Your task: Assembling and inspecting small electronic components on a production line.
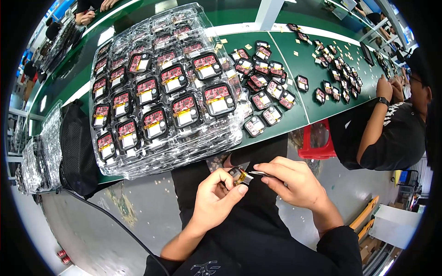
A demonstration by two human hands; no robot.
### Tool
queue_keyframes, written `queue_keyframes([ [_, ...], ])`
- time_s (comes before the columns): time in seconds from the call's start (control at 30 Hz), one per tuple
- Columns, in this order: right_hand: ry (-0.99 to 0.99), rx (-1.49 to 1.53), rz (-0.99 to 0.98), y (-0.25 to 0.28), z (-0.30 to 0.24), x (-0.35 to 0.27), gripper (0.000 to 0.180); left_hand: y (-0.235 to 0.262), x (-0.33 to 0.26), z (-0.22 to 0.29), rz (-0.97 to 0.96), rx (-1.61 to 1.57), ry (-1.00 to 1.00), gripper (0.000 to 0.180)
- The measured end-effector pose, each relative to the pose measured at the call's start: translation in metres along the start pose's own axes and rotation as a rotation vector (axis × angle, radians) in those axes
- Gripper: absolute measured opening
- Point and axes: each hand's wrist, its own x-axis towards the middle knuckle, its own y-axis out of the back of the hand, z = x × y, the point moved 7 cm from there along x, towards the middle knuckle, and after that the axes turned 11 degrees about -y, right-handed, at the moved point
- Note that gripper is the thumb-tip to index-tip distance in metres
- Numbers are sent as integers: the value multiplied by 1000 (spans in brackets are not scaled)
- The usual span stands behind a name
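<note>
Above my lap, my left hand (214, 195) pinches a small black-framed electronic module (239, 176) between thumb and fingers. Yellow tape and a silvery block show on the module, which is tilted; my fingers cover part of it. From the right, my right hand (292, 181) grips slim dark tweezers (261, 173), their tips at the module's right edge. Whether the tips touch it I cannot tell. Beyond my hands stands a stack of clear plastic trays (170, 158), its top one filled with similar modules (185, 109) showing red circuit boards and white blocks.
More modules (261, 100) lie loose in a pile on the green table (294, 103), right of the trays. Small pale scraps are scattered there. A black bag (80, 142) hangs at the left. A co-worker (391, 124) sits at the right beside a red stool (316, 140).
</note>
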Motion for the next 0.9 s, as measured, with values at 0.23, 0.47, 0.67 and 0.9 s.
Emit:
queue_keyframes([
  [0.23,-159,183,30,-11,17,-8,35,6,3,7,72,177,-143,51],
  [0.47,15,-20,39,-4,2,0,27,0,0,2,86,28,-79,39],
  [0.67,68,-269,170,-2,-5,-3,22,0,-4,-4,28,131,-78,29],
  [0.9,165,-694,243,-10,-31,-14,37,-8,0,4,11,346,-125,24],
])
